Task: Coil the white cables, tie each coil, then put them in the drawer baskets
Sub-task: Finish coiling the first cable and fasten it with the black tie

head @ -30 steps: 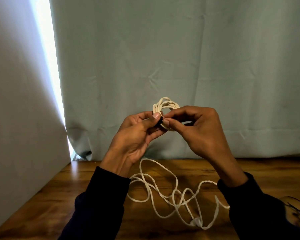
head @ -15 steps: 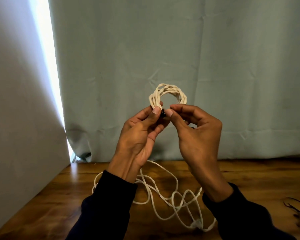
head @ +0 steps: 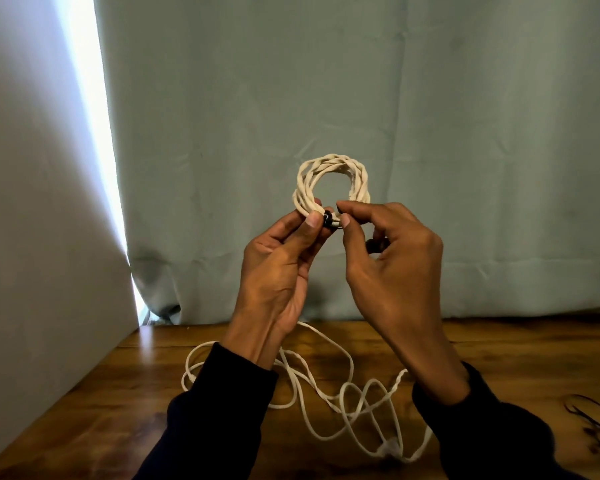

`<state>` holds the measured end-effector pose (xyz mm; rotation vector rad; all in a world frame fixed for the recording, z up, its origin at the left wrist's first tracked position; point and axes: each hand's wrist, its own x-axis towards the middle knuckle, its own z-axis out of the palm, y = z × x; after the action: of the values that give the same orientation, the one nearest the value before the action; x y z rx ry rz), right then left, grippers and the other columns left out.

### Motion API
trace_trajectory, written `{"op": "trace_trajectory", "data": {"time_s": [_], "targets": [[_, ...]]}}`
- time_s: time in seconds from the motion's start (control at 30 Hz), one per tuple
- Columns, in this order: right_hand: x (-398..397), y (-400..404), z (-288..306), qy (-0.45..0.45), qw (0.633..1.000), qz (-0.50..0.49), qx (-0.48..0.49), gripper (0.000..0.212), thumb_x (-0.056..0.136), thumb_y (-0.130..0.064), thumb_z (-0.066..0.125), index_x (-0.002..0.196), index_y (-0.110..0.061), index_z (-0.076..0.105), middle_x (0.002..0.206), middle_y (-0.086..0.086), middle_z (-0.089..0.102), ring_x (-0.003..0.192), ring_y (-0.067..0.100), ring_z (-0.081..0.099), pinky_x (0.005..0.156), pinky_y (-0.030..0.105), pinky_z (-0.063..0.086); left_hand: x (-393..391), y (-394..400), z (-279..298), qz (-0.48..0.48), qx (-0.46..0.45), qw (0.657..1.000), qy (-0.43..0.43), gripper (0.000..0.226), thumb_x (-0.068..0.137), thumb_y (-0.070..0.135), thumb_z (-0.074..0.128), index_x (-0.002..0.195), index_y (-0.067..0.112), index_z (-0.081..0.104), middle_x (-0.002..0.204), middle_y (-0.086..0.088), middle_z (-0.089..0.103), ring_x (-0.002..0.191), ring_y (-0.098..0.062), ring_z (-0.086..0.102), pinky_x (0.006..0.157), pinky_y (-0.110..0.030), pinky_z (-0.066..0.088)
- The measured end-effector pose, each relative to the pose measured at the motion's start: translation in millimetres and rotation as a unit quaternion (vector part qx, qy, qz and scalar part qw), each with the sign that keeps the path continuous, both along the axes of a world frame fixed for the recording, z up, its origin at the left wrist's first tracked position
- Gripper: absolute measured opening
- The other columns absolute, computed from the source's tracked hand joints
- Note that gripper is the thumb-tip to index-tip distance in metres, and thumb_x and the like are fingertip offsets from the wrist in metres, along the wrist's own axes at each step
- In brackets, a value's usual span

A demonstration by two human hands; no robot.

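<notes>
A coil of white braided cable (head: 329, 174) is held up in front of the curtain. My left hand (head: 281, 265) pinches the coil's lower left side between thumb and fingers. My right hand (head: 388, 258) pinches a black tie (head: 330, 221) wrapped around the coil's bottom, right beside my left thumb. A second white cable (head: 347, 396) lies loose and tangled on the wooden table (head: 118, 410) below my forearms, its white plug near the front edge.
A grey-green curtain (head: 395, 133) hangs behind the table. A pale wall (head: 32, 237) closes the left side. Several thin dark ties (head: 593, 424) lie at the table's right edge.
Both hands have risen and the coil has turned upright, so its full ring now shows above my fingers. My right hand has shifted from covering the coil to pinching the tie at its bottom.
</notes>
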<state>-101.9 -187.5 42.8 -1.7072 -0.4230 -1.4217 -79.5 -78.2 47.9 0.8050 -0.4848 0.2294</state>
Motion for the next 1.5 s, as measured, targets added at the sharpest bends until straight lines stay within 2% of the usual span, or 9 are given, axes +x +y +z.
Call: {"op": "trace_trajectory", "data": {"time_s": [0.27,0.5,0.63,0.73,0.87,1.03,1.2,1.37,1.5], "targets": [[-3,-7,4,0.005,0.997,-0.029,-0.073,0.026,0.089,-0.016,0.073,0.114,-0.011,0.072,0.098,0.002,0.074,0.076,0.007,0.064,0.064,0.005,0.049,2,2,1,0.005,-0.004,1.000,0.003,0.035,0.074,0.011,0.068,0.107,0.002,0.071,0.102,-0.014,0.076,0.100,-0.027,0.073,0.085,-0.034,0.060],[-19,-17,18,0.123,0.992,0.027,-0.027,0.057,0.079,-0.018,0.083,0.112,-0.024,0.037,0.084,-0.009,0.068,0.065,0.001,0.064,0.057,0.007,0.047,3,8,-1,0.043,0.105,0.991,-0.070,0.037,0.076,0.017,0.066,0.112,0.010,0.070,0.103,-0.008,0.077,0.103,-0.024,0.072,0.089,-0.032,0.058],[-26,-25,24,0.160,0.987,0.015,-0.026,0.061,0.078,-0.019,0.084,0.112,-0.025,0.034,0.083,-0.008,0.067,0.060,0.007,0.062,0.053,0.013,0.047,1,8,-4,0.112,0.193,0.964,-0.143,0.037,0.079,0.020,0.067,0.116,0.015,0.068,0.107,0.000,0.077,0.106,-0.020,0.071,0.090,-0.030,0.057],[-27,-29,27,0.180,0.983,0.009,-0.042,0.062,0.078,-0.018,0.084,0.113,-0.024,0.033,0.087,-0.003,0.067,0.061,0.006,0.057,0.057,0.015,0.043,1,6,-5,0.123,0.214,0.956,-0.160,0.037,0.081,0.019,0.066,0.118,0.015,0.067,0.108,0.002,0.076,0.107,-0.019,0.071,0.091,-0.031,0.057],[-29,-33,28,0.199,0.978,-0.021,-0.063,0.061,0.079,-0.017,0.083,0.111,-0.026,0.032,0.090,0.000,0.064,0.060,0.008,0.055,0.050,0.011,0.043,1,2,-7,0.136,0.226,0.949,-0.171,0.039,0.083,0.019,0.065,0.122,0.014,0.065,0.112,0.001,0.075,0.109,-0.017,0.070,0.093,-0.031,0.056],[-28,-37,27,0.190,0.976,-0.040,-0.100,0.052,0.081,-0.019,0.081,0.109,-0.028,0.038,0.088,-0.007,0.064,0.064,0.004,0.055,0.053,0.009,0.041,0,-2,-9,0.140,0.221,0.951,-0.166,0.036,0.085,0.019,0.064,0.120,0.014,0.066,0.112,-0.003,0.075,0.110,-0.018,0.070,0.095,-0.033,0.056],[-25,-32,23,0.109,0.980,-0.064,-0.155,0.018,0.086,-0.025,0.077,0.103,-0.022,0.072,0.092,-0.008,0.072,0.063,-0.002,0.054,0.064,0.006,0.042,0,-3,-9,0.113,0.174,0.969,-0.133,0.043,0.084,0.021,0.064,0.124,0.007,0.065,0.114,-0.011,0.074,0.111,-0.024,0.069,0.097,-0.037,0.055],[-13,-24,14,-0.001,0.984,-0.073,-0.162,0.018,0.085,-0.019,0.077,0.100,-0.009,0.077,0.090,0.006,0.076,0.072,0.004,0.056,0.069,0.008,0.042,2,0,-6,0.081,0.128,0.984,-0.090,0.047,0.084,0.017,0.062,0.128,0.001,0.062,0.117,-0.017,0.072,0.111,-0.032,0.069,0.101,-0.044,0.053],[-6,-24,11,-0.024,0.982,-0.072,-0.175,0.020,0.083,-0.018,0.078,0.101,-0.008,0.077,0.090,0.007,0.076,0.076,0.004,0.055,0.070,0.014,0.044,4,2,-6,0.081,0.121,0.986,-0.078,0.045,0.083,0.016,0.063,0.126,0.002,0.063,0.114,-0.014,0.073,0.110,-0.031,0.069,0.101,-0.044,0.053]]}}
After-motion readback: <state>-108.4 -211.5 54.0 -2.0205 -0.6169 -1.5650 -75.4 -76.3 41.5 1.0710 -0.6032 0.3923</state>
